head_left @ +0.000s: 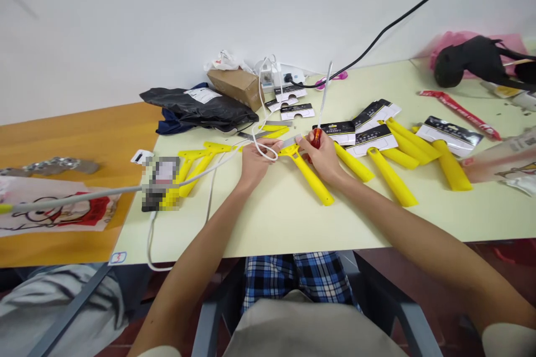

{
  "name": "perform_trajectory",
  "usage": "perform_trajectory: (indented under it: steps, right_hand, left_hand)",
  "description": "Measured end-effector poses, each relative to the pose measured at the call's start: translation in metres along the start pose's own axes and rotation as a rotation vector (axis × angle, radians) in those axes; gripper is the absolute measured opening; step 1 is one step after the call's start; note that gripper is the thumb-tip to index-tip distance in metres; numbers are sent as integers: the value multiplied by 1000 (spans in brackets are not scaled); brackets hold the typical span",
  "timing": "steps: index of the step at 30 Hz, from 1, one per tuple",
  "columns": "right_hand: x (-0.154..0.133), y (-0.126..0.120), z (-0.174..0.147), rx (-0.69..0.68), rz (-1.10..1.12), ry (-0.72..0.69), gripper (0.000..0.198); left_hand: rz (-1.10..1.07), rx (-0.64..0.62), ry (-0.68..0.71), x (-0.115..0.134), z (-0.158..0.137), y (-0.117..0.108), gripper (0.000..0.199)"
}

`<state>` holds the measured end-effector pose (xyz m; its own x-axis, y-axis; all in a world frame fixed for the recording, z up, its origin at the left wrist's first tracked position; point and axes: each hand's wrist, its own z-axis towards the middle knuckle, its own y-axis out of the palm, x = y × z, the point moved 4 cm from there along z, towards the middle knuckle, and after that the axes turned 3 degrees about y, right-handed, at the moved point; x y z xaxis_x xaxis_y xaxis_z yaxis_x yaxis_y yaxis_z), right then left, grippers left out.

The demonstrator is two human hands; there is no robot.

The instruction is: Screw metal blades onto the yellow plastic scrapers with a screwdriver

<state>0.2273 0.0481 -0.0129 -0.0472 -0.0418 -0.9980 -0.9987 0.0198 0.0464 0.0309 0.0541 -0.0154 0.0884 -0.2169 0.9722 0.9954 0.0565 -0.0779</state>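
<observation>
My left hand (254,163) is closed on the left end of a yellow scraper's (313,179) head, beside a looped white cable (263,152). The scraper's handle points down towards the table's front edge, and a metal blade (290,143) lies along its head. In my right hand (325,162) is a screwdriver (324,97), its red handle in the fist and its shaft pointing up. The thumb and finger of that hand also touch the right end of the scraper's head. Fingertips on both sides are partly hidden.
Carded yellow scrapers (391,178) lie to the right, with more yellow scrapers (205,163) at the left. Behind are black-and-white cards (298,111), a black plastic bag (209,109), a cardboard box (238,86) and a power strip (295,74). A black cable (377,39) hangs across.
</observation>
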Motion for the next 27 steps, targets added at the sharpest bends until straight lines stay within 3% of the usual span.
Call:
perform_trajectory:
  steps: [5,12,14,19,27]
  right_hand:
    - [-2,-1,2,29,9,-23,59]
    - [-15,-3,7,29,320,14,68]
    - [-17,-5,9,23,301,32,71]
    - [-10,-7,12,8,241,22,67]
    - [0,-7,11,11,104,10,55]
  left_hand:
    - [98,-4,130,12,0,-7,38]
    - [245,294,327,22,26,-69,38]
    - [374,222,333,16,32,-82,29]
    - [678,-178,322,-2,30,-93,18]
    - [763,-338,172,-7,35,-91,24]
